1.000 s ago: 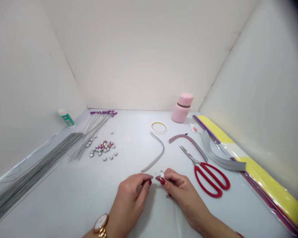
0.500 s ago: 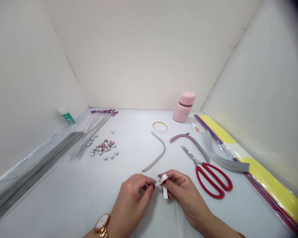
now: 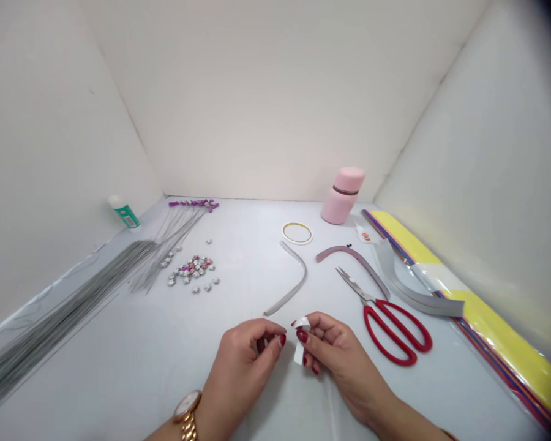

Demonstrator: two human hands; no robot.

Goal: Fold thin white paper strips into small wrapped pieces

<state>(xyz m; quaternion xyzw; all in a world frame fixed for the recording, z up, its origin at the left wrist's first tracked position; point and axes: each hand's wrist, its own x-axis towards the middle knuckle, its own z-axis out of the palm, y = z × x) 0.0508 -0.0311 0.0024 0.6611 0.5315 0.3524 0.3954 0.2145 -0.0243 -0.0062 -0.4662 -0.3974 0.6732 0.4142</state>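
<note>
My right hand [image 3: 333, 346] pinches a folded white paper strip [image 3: 299, 353] between thumb and fingers, and one end hangs down below the thumb. Just left of it is my left hand [image 3: 252, 355], its thumb and index fingertips pinched together with no strip visible between them. A small gap separates the two hands. Beyond them lies a curved grey strip bundle [image 3: 298, 283]. Red-handled scissors [image 3: 371, 300] rest to the right of my right hand, blades pointing away.
Folded paper stars [image 3: 190, 269] and grey wires [image 3: 87, 294] lie at left, with purple-tipped stems [image 3: 193, 205] and a glue stick [image 3: 125, 213] behind. A tape ring [image 3: 297, 233], pink flask [image 3: 343, 196], mauve strips [image 3: 353, 254], grey strips [image 3: 408, 294] and yellow paper packs [image 3: 491, 318] are also there.
The strip has come away from my left fingertips and is now held by my right hand alone. The hands are slightly farther apart, and the view has shifted a little.
</note>
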